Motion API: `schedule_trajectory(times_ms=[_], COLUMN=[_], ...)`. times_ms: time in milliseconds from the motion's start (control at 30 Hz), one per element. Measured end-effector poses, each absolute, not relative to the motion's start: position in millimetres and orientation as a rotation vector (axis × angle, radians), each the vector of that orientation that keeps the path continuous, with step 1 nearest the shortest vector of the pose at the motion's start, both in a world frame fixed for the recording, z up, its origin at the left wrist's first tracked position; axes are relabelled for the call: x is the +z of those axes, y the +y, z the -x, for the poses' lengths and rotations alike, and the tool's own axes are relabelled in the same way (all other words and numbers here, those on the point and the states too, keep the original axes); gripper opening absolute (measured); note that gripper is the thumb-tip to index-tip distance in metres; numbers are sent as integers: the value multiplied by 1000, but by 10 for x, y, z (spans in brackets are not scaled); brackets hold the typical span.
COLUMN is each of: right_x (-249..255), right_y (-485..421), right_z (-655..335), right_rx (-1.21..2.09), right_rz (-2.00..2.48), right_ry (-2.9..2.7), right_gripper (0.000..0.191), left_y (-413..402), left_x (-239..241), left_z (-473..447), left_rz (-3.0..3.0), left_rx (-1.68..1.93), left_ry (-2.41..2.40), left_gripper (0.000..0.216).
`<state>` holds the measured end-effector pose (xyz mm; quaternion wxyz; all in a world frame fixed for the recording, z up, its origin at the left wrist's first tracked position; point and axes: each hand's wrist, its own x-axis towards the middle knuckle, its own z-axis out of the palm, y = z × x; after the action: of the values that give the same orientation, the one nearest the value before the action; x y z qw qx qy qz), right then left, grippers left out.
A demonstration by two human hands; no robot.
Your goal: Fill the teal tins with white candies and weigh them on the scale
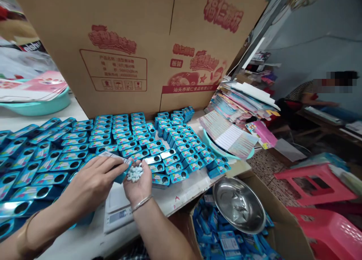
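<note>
My left hand (pixel 94 175) grips a blue box (pixel 122 174), which is tilted toward my right palm. My right hand (pixel 137 192) is cupped upward, holding a heap of small pale blue candies (pixel 135 173). The box's mouth is partly hidden by my fingers. Just below my hands lies a white digital scale (pixel 113 226) with a lit display, partly covered by my right wrist. Rows of similar blue boxes (pixel 102 131), many with a dark round hole on top, stand upright on the white table around my hands.
A tall cardboard carton (pixel 127 79) stands behind the boxes. On the right are a teal basin (pixel 249 154) bearing papers, a metal bowl (pixel 240 194) over a carton of blue packets (pixel 207 230), and a red stool (pixel 339 186). A person (pixel 296 96) sits farther back.
</note>
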<state>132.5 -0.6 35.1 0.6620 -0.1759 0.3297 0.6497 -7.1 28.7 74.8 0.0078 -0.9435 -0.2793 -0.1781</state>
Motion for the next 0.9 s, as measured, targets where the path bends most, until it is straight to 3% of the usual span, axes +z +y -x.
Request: schedule_trajectory(times_ms=[233, 533, 733, 900], right_x=[343, 376, 283, 296], right_y=[-16, -29, -113, -196], right_z=[-1315, -1329, -1425, -1653], right_rx=[1494, 1485, 1481, 1471], right_rz=[441, 486, 588, 519], right_ry=[709, 695, 652, 576], right_gripper=[30, 28, 24, 26], left_y=[279, 243, 140, 8], left_x=[779, 808, 486, 71], left_z=[86, 133, 292, 325], left_rz=[2917, 2933, 2886, 2864], left_rx=[-487, -646, -867, -978], left_ry=[-849, -941, -1534, -2034], left_gripper=[45, 49, 32, 47])
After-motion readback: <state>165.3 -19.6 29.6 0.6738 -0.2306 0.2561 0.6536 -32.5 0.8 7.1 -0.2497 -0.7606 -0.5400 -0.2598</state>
